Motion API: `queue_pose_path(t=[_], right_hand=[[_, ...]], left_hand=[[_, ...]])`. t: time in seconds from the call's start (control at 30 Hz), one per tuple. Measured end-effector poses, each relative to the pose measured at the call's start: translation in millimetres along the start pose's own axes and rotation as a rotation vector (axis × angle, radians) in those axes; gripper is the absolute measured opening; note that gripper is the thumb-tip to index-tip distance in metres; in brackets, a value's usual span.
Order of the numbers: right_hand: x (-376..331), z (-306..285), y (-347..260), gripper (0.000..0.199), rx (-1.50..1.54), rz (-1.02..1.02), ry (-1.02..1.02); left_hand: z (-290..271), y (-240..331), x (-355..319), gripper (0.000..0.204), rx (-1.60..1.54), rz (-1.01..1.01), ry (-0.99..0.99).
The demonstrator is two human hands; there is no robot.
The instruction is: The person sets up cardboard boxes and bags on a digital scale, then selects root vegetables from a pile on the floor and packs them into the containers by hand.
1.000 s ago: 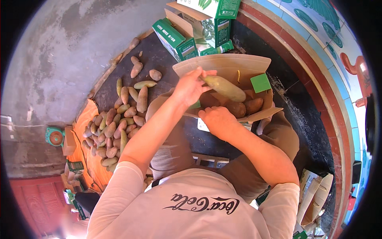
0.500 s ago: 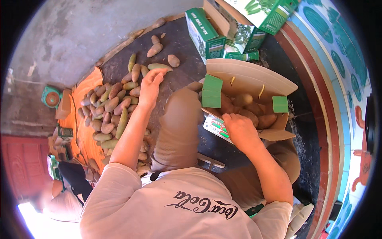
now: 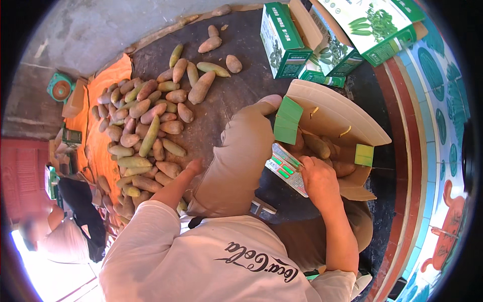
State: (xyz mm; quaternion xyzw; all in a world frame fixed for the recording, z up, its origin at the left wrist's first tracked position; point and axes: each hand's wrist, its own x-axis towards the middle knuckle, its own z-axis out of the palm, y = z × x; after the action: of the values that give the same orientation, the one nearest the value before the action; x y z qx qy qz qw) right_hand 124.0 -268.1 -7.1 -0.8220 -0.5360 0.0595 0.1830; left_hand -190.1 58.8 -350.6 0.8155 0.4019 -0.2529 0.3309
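My left hand [image 3: 194,166] hangs beside my left knee, at the near right side of a heap of earth-brown and green root vegetables [image 3: 149,111]. Its fingers are blurred and partly hidden, and no vegetable shows in it. My right hand [image 3: 320,177] is closed over the near edge of an open cardboard box [image 3: 342,111]. Inside the box lie several brown root vegetables [image 3: 318,146]. Against the box's near side is a digital scale [image 3: 284,168] with lit green displays. One large brown root vegetable [image 3: 203,87] lies apart, right of the heap.
Green-and-white cartons [image 3: 284,43] stand beyond the box, with another carton [image 3: 372,27] on top. An orange sheet [image 3: 95,141] runs beneath the heap's left side. A tiled ledge [image 3: 402,126] borders the right. Another person [image 3: 70,236] is at the lower left.
My left hand has pulled back toward my knee from the loose vegetables at the heap's far end. My right hand stays at the box edge. The whole view has shifted slightly.
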Motion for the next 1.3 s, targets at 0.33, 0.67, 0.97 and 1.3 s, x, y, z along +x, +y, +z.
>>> queue_pose_path(t=[0.33,0.67,0.97,1.3], right_hand=[[6,-5,-6,0.026,0.015,0.078,-0.063],[10,-6,-5,0.028,0.004,0.132,-0.101],[12,-4,-6,0.028,-0.017,0.144,-0.095],[9,-7,-4,0.025,0.016,0.095,-0.054]], left_hand=[[68,20,-13,0.074,0.279,0.071,-0.233],[86,47,-23,0.076,0.130,-0.084,-0.280],[86,48,-41,0.079,0.056,-0.200,-0.308],[51,35,-6,0.088,0.009,-0.162,-0.142]])
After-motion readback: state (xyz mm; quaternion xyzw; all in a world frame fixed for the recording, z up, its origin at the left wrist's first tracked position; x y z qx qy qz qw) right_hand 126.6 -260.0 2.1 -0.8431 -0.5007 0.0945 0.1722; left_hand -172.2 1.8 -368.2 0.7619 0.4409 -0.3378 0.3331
